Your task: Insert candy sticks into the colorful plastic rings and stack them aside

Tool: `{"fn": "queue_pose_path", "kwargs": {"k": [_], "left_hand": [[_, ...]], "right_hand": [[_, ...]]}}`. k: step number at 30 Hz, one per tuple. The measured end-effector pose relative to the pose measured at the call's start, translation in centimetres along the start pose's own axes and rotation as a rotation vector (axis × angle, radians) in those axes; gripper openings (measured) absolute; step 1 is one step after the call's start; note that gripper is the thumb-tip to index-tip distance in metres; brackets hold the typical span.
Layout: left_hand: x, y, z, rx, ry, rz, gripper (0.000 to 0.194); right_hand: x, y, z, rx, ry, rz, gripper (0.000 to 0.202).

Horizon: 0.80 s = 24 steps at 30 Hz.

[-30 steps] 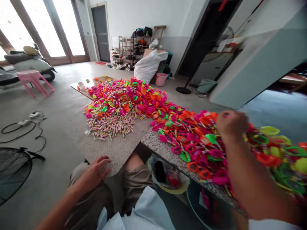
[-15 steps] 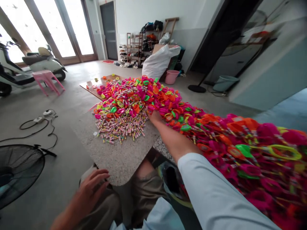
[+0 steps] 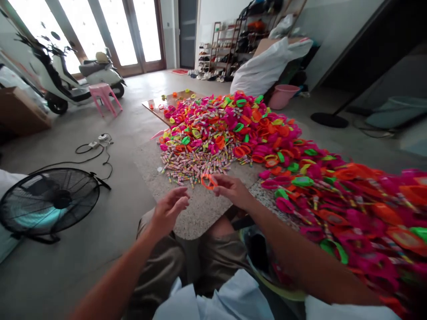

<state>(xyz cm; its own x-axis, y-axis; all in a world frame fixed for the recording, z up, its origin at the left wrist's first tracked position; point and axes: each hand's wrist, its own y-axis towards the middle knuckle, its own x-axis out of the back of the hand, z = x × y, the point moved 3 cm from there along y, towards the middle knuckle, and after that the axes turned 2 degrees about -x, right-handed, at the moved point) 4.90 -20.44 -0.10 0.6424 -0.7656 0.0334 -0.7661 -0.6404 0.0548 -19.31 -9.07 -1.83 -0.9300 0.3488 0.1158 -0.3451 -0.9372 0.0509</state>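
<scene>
My right hand [image 3: 231,189] pinches an orange toy watch [image 3: 207,181], a looped plastic band, above the near part of the speckled stone tabletop [image 3: 196,218]. To its left is my left hand [image 3: 169,209], with fingers curved and thumb apart, nothing in it. A gap separates it from the orange loop. Just beyond both hands lies a heap of small striped tubes [image 3: 190,166] with patterned wrappers. Behind them rises a mound of pink, orange, green and yellow plastic bands [image 3: 230,118].
More bands with tubes attached [image 3: 333,213] spread along my right side. A lidless tub [image 3: 283,289] stands by my right leg. A black fan [image 3: 56,202] is on the floor at left, with a cable and power strip [image 3: 95,144] beyond. A pink stool [image 3: 104,95] stands near a scooter.
My right hand has come back from the mound towards me, now with the orange toy watch. My left hand has lifted from beside the table's edge towards it. The view has turned left.
</scene>
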Motion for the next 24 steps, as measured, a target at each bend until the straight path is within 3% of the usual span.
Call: {"fn": "queue_pose_path", "kwargs": {"k": [3, 5, 8, 10, 11, 15, 16, 19, 24], "left_hand": [[-1.8, 0.4, -0.7, -0.016, -0.097, 0.081, 0.06], [-2.5, 0.0, -1.0, -0.021, -0.071, 0.133, 0.056], [-2.4, -0.8, -0.8, 0.008, -0.028, 0.168, 0.051], [-1.7, -1.2, -0.4, 0.035, -0.038, 0.139, 0.049], [-1.2, -1.3, 0.0, 0.048, -0.05, 0.113, 0.049], [0.3, -1.5, 1.4, 0.118, -0.114, 0.001, 0.05], [0.5, -1.6, 1.6, 0.139, -0.139, -0.019, 0.05], [0.7, -1.7, 1.8, 0.186, -0.243, -0.044, 0.051], [0.5, -2.3, 0.8, 0.227, -0.341, 0.06, 0.055]], "right_hand": [[-3.1, -2.7, 1.4, 0.018, 0.001, 0.135, 0.055], [-4.0, -3.7, 2.0, 0.028, -0.079, 0.196, 0.051], [-3.7, -3.8, 1.8, -0.009, -0.12, 0.276, 0.059], [-2.2, -3.1, 0.8, -0.079, -0.134, 0.284, 0.065], [-1.0, -2.4, 0.1, -0.127, -0.206, 0.215, 0.062], [4.5, 0.6, -2.8, -0.34, -0.719, -0.308, 0.033], [5.3, 1.3, -3.4, -0.378, -0.792, -0.369, 0.029], [5.9, 3.0, -5.1, -0.442, -0.866, -0.383, 0.022], [5.2, 4.1, -5.9, -0.467, -0.919, -0.413, 0.026]]}}
